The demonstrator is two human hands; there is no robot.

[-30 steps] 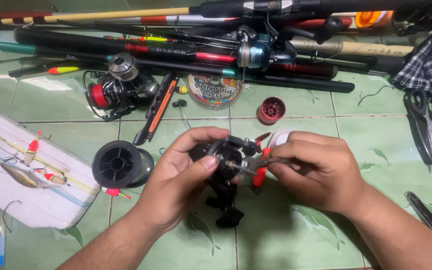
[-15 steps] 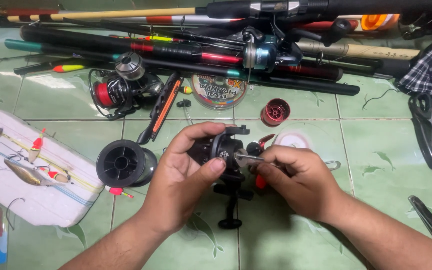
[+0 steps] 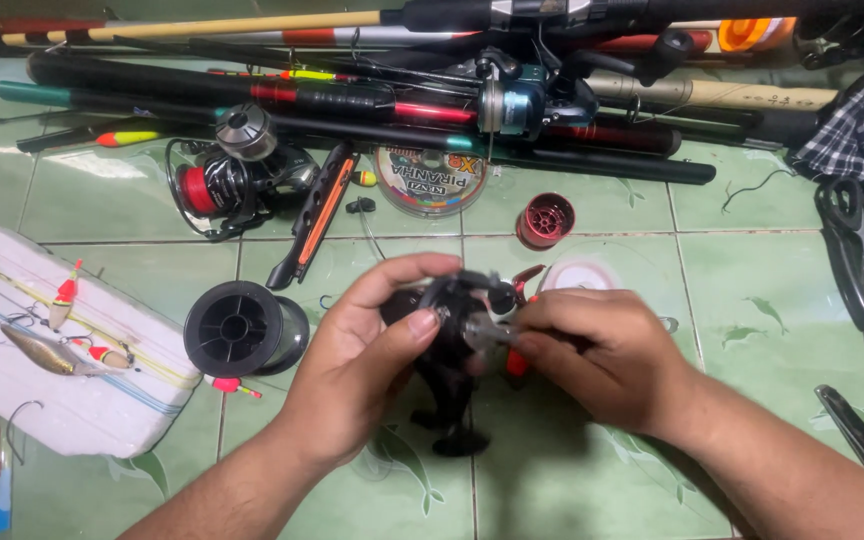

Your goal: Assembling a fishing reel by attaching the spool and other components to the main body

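Floor (image 3: pixel 592 500) of pale green tile carries everything here, and the work is done low over it. Beyond the fingers, at the far edge, lies a heap of fishing rods (image 3: pixel 352 100); a white foam block (image 3: pixel 62 370) with floats and a lure pinned to it sits well out past the left hand. Nearer, just beyond that hand's knuckles, stands a black line spool (image 3: pixel 242 327), and a spinning reel with red line (image 3: pixel 222 180) lies farther off behind it. Black scissors (image 3: pixel 857 260) rest well beyond the right wrist.

The left hand (image 3: pixel 372 370) cups the black fishing reel (image 3: pixel 447 345) from its side, fingers wrapped over the top and thumb pressed on the body, so the reel hangs just above the tiles between both hands. The right hand (image 3: pixel 602 355) closes its fingers on a small metal part at the reel's side; what exactly it is, I cannot tell.

To do this well, I judge the left grip should hold firm and square so the reel does not twist, while the right fingers turn or pull in line with the part's axis. Working close over the floor seems wise, since any small piece dropped could roll under the rods.
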